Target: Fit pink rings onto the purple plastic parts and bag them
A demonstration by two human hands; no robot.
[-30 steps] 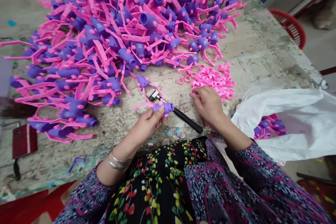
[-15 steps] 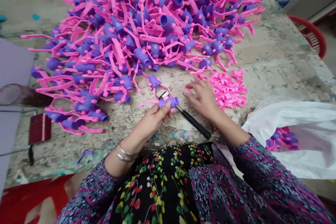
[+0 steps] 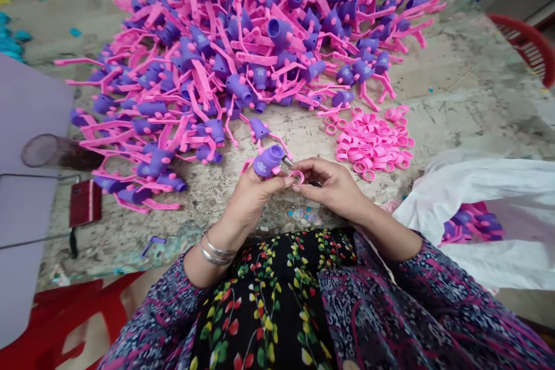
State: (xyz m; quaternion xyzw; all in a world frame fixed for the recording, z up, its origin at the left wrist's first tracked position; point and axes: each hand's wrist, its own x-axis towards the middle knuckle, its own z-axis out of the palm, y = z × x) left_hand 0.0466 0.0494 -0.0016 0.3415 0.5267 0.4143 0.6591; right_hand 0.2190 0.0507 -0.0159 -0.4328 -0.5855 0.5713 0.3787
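Pink ring [image 3: 296, 172] now nearer left hand [image 3: 251, 195]

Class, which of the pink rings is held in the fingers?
The pink ring held by the right hand, close to the left hand; the other rings lie on the table, mostly heaped together.

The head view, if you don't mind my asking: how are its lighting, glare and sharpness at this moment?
Head view: light looks soft and fairly even; head view: small bright glints show on the silver metal bangles; head view: the round pink plastic ring in the right hand is readable, while the red slotted plastic basket at the right edge looks softer.
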